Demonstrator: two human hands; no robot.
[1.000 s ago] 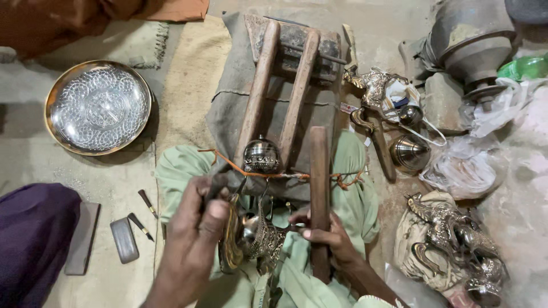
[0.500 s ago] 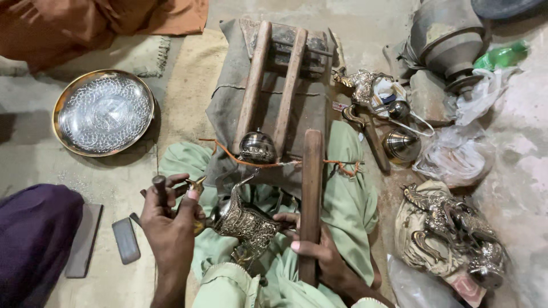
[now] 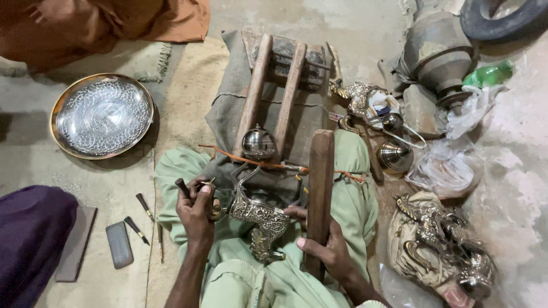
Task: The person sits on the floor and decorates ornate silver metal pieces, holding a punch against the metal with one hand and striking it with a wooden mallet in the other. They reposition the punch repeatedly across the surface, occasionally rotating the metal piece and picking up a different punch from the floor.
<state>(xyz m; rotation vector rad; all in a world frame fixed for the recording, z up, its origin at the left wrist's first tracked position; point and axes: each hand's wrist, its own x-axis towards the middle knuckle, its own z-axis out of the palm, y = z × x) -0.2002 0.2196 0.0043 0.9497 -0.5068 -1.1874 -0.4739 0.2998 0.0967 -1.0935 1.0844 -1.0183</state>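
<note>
Lifted clear of the metal figurine [image 3: 258, 215] since a second ago, the left hand [image 3: 196, 214] now sits at its left side.

Left hand is closed around a small dark-handled tool [image 3: 184, 187]. Right hand [image 3: 325, 246] wraps the wooden post [image 3: 319, 194], fingers reaching to the figurine, which lies on the lap, turned more upright than before. An engraved plate [image 3: 101, 116] holds nothing; a cloth bag [image 3: 416, 251] cradles more metal figures.
</note>
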